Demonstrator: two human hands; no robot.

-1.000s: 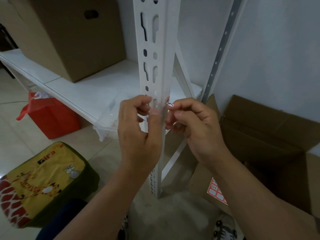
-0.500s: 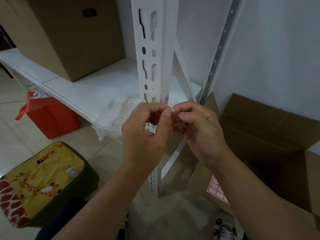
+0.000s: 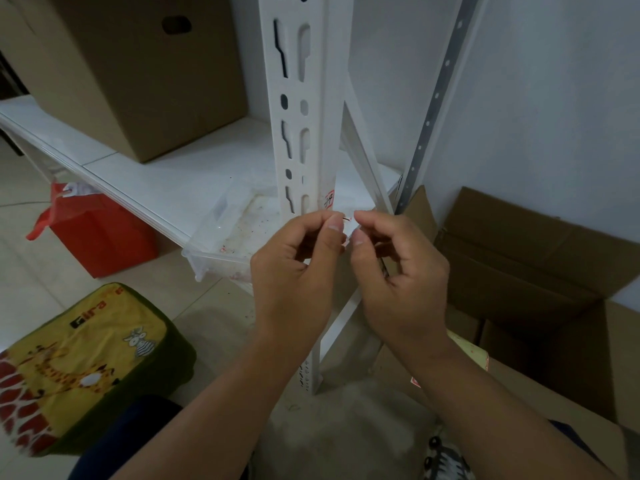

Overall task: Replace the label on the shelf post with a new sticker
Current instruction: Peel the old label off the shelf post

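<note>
We held both hands up in front of the white shelf post (image 3: 313, 140), just below its lowest visible slots. The left hand (image 3: 294, 268) had its fingers curled, thumb tip against the forefinger, pinching the edge of a small white sticker (image 3: 347, 226) with a red border. The right hand (image 3: 401, 271) was likewise curled, its thumb and forefinger closed at the sticker's other edge; whether they actually gripped it or only touched it we could not tell. The sticker sat between the two thumbs, apart from the post face as far as we could see.

Just above the hands, a label (image 3: 329, 198) with a red edge and handwritten marks remained stuck to the post's right-hand face.

Behind the post, a clear plastic tray (image 3: 221, 233) overhung the front edge of the white shelf (image 3: 145, 181), and a cardboard box (image 3: 131, 74) stood further back on it. A red bag (image 3: 100, 233) lay on the floor below the shelf, a yellow giraffe-print cushion (image 3: 79, 365) at lower left, and an open cardboard carton (image 3: 540, 271) at right.
</note>
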